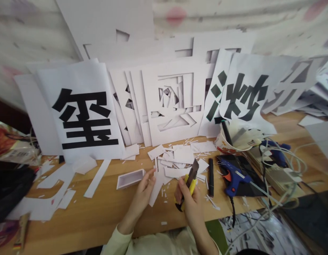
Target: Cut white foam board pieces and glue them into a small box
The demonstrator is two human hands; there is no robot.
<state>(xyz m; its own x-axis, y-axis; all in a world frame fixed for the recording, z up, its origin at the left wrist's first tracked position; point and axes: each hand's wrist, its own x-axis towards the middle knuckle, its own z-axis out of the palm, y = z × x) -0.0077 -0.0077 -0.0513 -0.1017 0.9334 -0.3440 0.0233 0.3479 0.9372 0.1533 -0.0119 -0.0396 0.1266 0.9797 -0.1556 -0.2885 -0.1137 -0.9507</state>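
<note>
Head view.

Left hand [143, 191]: slanting forward and inward from a pale sleeve, thumb and fingers curving close together at the near edge of a white paper strip [156, 186]; whether they are pinching the strip or only resting against it, one cannot tell.

Right hand [192, 200]: bending in from the other side, fingers wrapping firmly around a yellow and black knife [192, 185], its blade pointing up and away from the knuckles.

Box [132, 179]: small, white, open, lying just left of the left fingertips.

Paper scraps [183, 154]: heaping beyond and between both sets of fingers.

Marker [211, 177]: black, lying just right of the right fingers.

Glue gun [237, 179]: blue, resting farther right of them, on a dark flat panel [255, 170].

Tub [221, 142]: standing beyond the right fingers, holding a dark stick.

Cables [295, 166]: tangling well to their right.

Table [100, 223]: wooden, spreading beneath both hands.

Cut-out boards [176, 132]: standing upright beyond the fingers, printed sheets [86, 122] flanking them with bold black characters.

Cloth [206, 16]: pale with pinkish spots, hanging farthest from the fingers.
</note>
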